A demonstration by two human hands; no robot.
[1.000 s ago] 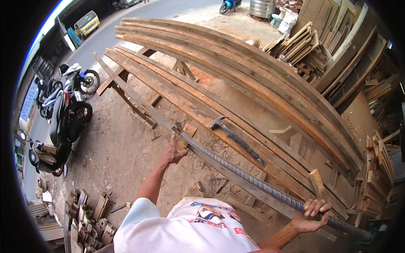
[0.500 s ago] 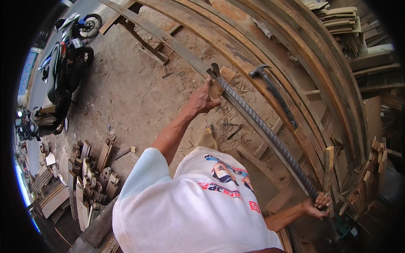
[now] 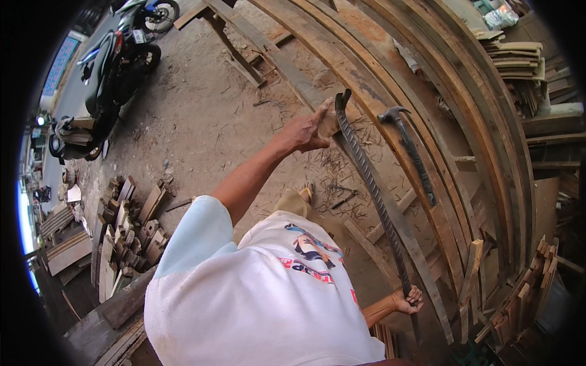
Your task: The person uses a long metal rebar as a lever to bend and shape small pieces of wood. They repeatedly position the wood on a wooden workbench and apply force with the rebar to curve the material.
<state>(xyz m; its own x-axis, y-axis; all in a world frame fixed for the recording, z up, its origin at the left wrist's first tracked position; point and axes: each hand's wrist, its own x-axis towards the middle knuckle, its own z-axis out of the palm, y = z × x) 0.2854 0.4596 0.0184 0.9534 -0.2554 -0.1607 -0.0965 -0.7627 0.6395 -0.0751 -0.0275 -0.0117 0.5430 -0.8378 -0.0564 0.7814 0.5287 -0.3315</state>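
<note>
My right hand [image 3: 408, 300] is closed round the lower shaft of a dark ribbed pry bar [image 3: 373, 189], whose bent claw end points up and away from me. My left hand [image 3: 307, 132] reaches forward to a long narrow plank [image 3: 421, 262], close to the bar's claw. Its thumb and forefinger straddle the plank's edge by a small tan wood piece [image 3: 330, 126]; the other fingers are partly hidden. A black-handled claw hammer [image 3: 409, 149] rests on a long beam to the right of the bar.
Several long beams [image 3: 488, 140] run along the right side. Stacked boards [image 3: 516, 61] stand at the far right. Wood offcuts [image 3: 125, 238] are piled at the left, with motorcycles [image 3: 107, 73] beyond. My sandalled foot [image 3: 307, 192] is on dirt strewn with splinters.
The pry bar has swung off its line along the plank, its lower end coming left toward my body with my right hand. My left hand stays at the plank. The view has shifted slightly.
</note>
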